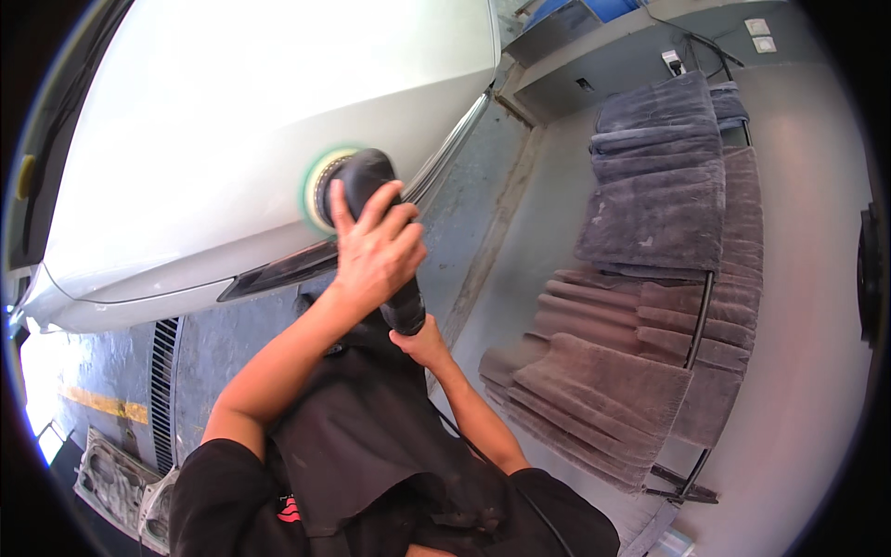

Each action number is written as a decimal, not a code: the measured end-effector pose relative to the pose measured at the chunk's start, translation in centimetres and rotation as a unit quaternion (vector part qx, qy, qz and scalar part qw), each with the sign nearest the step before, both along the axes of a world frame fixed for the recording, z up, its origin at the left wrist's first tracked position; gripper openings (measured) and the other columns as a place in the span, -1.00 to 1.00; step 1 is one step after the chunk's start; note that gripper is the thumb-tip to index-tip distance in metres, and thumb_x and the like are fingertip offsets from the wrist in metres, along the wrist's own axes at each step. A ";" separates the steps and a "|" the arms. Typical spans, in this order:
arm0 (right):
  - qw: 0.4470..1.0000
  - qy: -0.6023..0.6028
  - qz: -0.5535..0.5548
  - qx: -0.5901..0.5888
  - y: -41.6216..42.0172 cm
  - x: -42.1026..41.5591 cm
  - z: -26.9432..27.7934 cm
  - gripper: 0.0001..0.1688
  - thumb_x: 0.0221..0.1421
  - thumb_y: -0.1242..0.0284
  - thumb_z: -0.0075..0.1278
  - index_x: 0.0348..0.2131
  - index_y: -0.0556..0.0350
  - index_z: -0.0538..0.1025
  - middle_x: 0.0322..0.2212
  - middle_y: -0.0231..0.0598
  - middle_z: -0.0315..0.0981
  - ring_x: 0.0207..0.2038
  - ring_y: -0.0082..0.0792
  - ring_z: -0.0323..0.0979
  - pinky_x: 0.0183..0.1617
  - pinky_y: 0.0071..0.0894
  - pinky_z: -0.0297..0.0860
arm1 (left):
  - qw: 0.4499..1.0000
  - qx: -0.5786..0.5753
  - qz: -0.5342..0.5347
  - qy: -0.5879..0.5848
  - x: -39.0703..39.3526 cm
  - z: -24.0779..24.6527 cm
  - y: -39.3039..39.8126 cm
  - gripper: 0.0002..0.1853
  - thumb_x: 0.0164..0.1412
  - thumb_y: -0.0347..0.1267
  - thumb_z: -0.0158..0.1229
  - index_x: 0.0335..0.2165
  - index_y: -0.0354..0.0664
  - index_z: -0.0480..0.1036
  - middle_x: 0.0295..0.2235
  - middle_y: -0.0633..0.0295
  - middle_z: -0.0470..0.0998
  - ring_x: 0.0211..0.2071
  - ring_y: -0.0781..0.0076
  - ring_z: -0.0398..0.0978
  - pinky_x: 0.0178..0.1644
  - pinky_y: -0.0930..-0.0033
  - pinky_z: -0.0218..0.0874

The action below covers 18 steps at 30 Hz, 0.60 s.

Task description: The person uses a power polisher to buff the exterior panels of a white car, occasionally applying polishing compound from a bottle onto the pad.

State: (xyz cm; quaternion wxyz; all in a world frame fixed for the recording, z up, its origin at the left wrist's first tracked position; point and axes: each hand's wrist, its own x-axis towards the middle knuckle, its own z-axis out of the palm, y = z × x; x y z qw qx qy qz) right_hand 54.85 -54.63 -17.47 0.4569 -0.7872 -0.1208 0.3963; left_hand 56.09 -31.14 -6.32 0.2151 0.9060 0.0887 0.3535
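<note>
A black power polisher (365, 177) is held in both hands against a white car body panel (278, 150). Its round foam pad (324, 163), pale yellow with a green rim, meets the panel and looks blurred at the edge. My left hand (381, 240) wraps over the polisher's head, fingers spread across the housing. Farther back, my right hand (423, 342) grips the tail end of the body, its fingers partly hidden behind it. A black power cord (532, 498) runs up along my right arm and over the shoulder. I wear a dark apron (348, 445).
Grey and brown towels (654, 202) hang over a black metal rack (699, 320) to the right, near a wall with sockets (760, 36). Black lower trim (278, 270) edges the car. At left lie a floor drain grate (164, 397) and worn metal parts (115, 459).
</note>
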 end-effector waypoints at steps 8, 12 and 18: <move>0.986 -0.059 0.150 -0.036 4.8 1.1 5.7 -0.42 -0.13 0.40 0.39 -0.08 0.24 0.60 -0.25 0.21 0.67 -0.10 0.15 0.65 0.01 -0.07 0.54 | 0.983 0.030 0.176 -0.033 -5.6 1.6 3.4 -0.82 -0.13 -0.42 0.42 -0.42 -0.02 0.67 -0.19 0.40 0.68 0.20 0.15 0.48 0.48 -0.46 -0.31; 0.985 -0.003 0.141 -0.101 1.8 6.9 4.7 -0.57 -0.11 0.41 0.42 -0.23 0.30 0.65 -0.34 -0.18 0.71 -0.28 -0.40 0.62 -0.10 -0.25 0.54 | 0.994 0.004 0.106 0.022 0.1 0.8 1.0 -0.76 -0.10 -0.33 0.44 -0.34 0.00 0.66 -0.10 0.37 0.62 0.27 0.17 0.39 0.49 -0.48 -0.45; 0.983 -0.004 0.144 -0.113 -1.3 13.7 4.1 -0.77 -0.03 0.50 0.33 -0.35 0.27 0.63 -0.46 -0.28 0.66 -0.40 -0.49 0.56 -0.24 -0.29 0.51 | 0.992 -0.031 0.122 0.010 6.0 -0.1 -0.9 -0.79 -0.08 -0.29 0.42 -0.44 0.00 0.54 -0.10 0.39 0.53 0.30 0.22 0.33 0.28 -0.86 -0.32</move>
